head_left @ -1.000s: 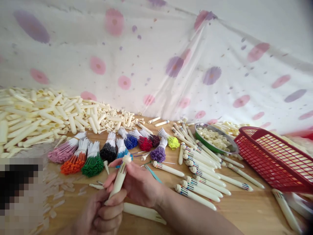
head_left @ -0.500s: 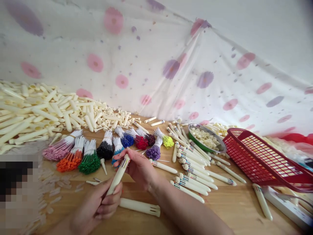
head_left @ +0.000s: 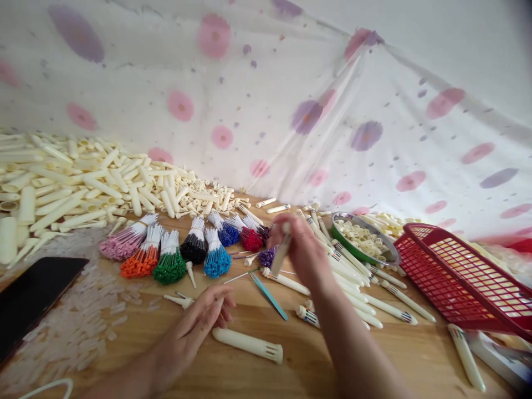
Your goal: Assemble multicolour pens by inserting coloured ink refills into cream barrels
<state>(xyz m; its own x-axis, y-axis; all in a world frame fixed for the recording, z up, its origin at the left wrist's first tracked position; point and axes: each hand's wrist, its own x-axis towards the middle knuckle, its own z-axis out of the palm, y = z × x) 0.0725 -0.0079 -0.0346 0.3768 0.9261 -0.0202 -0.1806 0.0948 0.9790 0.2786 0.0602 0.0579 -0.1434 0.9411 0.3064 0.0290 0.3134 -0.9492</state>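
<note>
My right hand (head_left: pixel 305 249) is closed round a cream multicolour pen (head_left: pixel 281 254), blurred by motion, above the table right of centre. My left hand (head_left: pixel 203 318) hovers with loosely bent fingers; I see nothing held in it. Close beside it lies an empty-looking cream pen barrel (head_left: pixel 247 344) with slots at one end. Light-blue tweezers (head_left: pixel 269 296) rest between the hands. Bundled refills stand behind: pink (head_left: pixel 122 244), orange (head_left: pixel 139 260), green (head_left: pixel 169 266), black (head_left: pixel 195 249) and light blue (head_left: pixel 216 260), with more colours farther back. Several filled pens (head_left: pixel 349 282) lie beyond my right forearm.
A heap of cream barrels (head_left: pixel 91 183) covers the back left. Small clear pieces (head_left: pixel 78 327) and a black phone-like slab (head_left: pixel 37 305) lie at left. On the right are a green-sided metal bowl (head_left: pixel 368 238) of small parts, a red basket (head_left: pixel 465 277) and a white strip (head_left: pixel 494 354).
My left hand has let go of the pen, and my right hand has carried it rightward. The tweezers and light-blue refills now show more fully. The view has turned slightly left.
</note>
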